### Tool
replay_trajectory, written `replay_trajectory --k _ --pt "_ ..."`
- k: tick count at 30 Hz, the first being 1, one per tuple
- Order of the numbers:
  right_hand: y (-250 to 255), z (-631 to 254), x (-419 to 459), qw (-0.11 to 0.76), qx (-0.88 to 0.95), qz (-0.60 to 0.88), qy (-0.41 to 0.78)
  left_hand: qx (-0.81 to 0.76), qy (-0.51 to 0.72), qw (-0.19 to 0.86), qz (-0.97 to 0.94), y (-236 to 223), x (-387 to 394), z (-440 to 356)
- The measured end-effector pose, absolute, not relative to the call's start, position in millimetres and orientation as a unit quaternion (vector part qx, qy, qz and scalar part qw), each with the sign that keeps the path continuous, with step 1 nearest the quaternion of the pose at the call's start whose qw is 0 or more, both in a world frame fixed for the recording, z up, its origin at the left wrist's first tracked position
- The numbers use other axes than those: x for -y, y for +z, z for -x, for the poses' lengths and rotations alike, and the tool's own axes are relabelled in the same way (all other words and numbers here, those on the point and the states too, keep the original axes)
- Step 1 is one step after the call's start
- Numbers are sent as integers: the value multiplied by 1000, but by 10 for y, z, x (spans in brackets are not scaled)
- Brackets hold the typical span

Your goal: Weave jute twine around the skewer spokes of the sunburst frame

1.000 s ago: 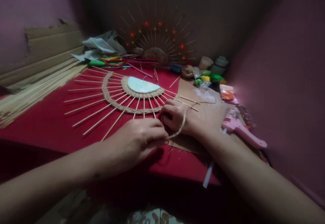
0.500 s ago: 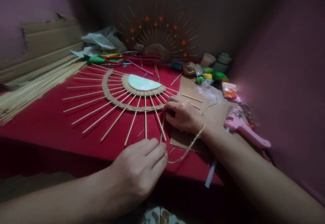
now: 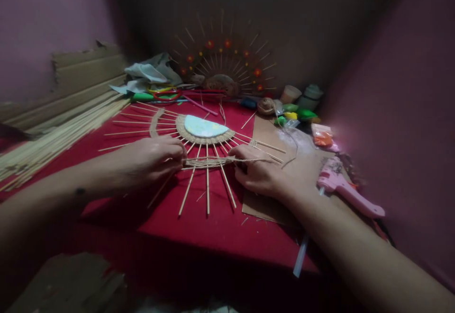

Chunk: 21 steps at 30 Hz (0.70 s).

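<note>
A half-round fan of thin bamboo sticks (image 3: 207, 187) lies on the red cloth, spreading from a woven half disc (image 3: 181, 128) with a pale blue padded piece (image 3: 204, 126) on it. Jute twine (image 3: 208, 162) is woven through the sticks as a curved band. My left hand (image 3: 158, 159) is closed on the twine at the band's left front, covering several sticks. My right hand (image 3: 258, 168) pinches the twine at the band's right part; its fingertips are partly hidden. A loose strand trails right, past the knuckles.
Cardboard (image 3: 265, 206) lies under my right hand, with a pink glue gun (image 3: 350, 192) beside it. Bundled sticks (image 3: 71, 135) lie at left. Behind are scissors (image 3: 167, 95), a twine ball (image 3: 266, 106), small coloured packets (image 3: 302, 114) and a flower-decorated stick fan (image 3: 227, 57).
My left hand has moved from the front edge up and left onto the band, bringing the twine along it. My right hand stays near the same spot. The view has shifted slightly.
</note>
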State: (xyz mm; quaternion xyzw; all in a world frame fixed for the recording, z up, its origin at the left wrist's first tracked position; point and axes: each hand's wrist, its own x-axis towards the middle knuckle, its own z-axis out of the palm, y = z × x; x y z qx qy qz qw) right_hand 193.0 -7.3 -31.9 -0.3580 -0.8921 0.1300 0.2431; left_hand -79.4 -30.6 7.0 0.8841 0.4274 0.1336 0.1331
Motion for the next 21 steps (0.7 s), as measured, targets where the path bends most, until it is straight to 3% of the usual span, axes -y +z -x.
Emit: replay_trajectory --k 7,12,18,21 --pt "-307 -1931 83 212 909 343 109 -460 86 168 -868 -8 141 943" --pt "-293 -1941 108 212 909 337 124 -482 120 199 -845 -100 111 987" --pt "-280 -1945 112 298 902 283 136 -471 158 184 -848 -152 166 979" --pt "-280 -1932 99 290 909 275 116 -458 167 175 -855 -162 182 971"
